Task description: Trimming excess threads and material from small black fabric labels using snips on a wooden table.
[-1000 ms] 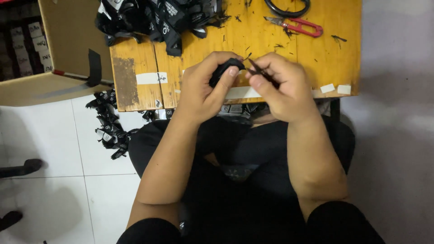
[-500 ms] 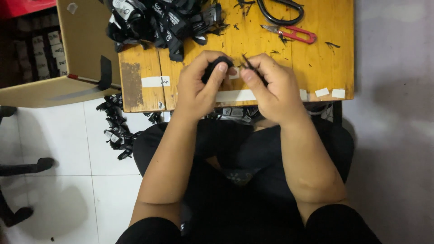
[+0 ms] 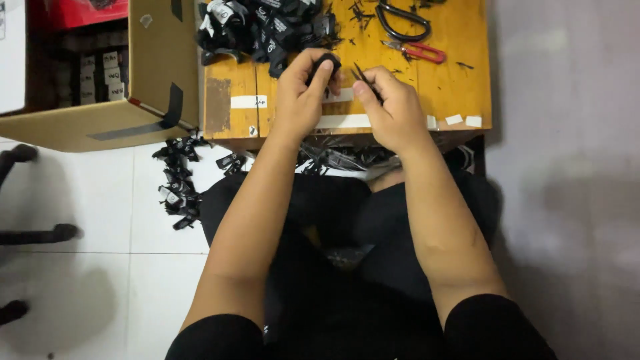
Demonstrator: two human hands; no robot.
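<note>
1. Chair legs [image 3: 33, 233]: dark, on the white tiled floor at far left.
2. Box [image 3: 100, 80]: open cardboard carton standing left of the table, with rows of small labelled packs inside.
3. Floor pile [image 3: 177, 183]: black fabric pieces lying on the tiles below the table's left corner, just beside the person's knee.
4. Table [image 3: 233, 113]: small wooden top with strips of white tape along its near edge and thread scraps scattered over it.
5. Heap [image 3: 260, 27]: black fabric pieces with white tags, piled on the far left part of the table.
6. Left hand [image 3: 300, 100]: fingers closed on a small black piece [image 3: 325, 65], pinched between thumb and fingertips above the table's middle, just in front of the heap.
7. Right hand [image 3: 393, 110]: fingers closed round thin dark snips [image 3: 363, 75], whose tips point toward the black piece; whether the tips touch it cannot be told.
8. Black loop [image 3: 400, 20]: curved dark handle or cord lying at the far edge of the table.
9. Red scissors [image 3: 417, 50]: lying flat on the table, beyond the right hand and apart from it.
</note>
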